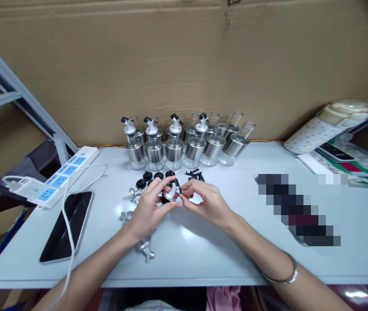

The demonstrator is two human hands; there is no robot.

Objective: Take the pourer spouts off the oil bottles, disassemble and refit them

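My left hand [151, 206] is closed around a silver pourer spout [171, 193] with a black part at its top. Thumb and fingers of my right hand [205, 199] pinch at the black lever [177, 186] on the spout's side. Behind my left hand lie several round black stoppers [147, 176], partly covered by the fingers. Several loose silver spout pieces [145, 248] lie left of and below that hand. Small black levers [196, 175] form a little pile just beyond my right hand.
Glass bottles with steel sleeves [174, 152] stand in rows at the back, some topped with spouts. On the left are a power strip [63, 177], a white cable [65, 216] and a tablet [68, 226]. A dotted tumbler [316, 129] and a pixelated object [297, 211] are at right.
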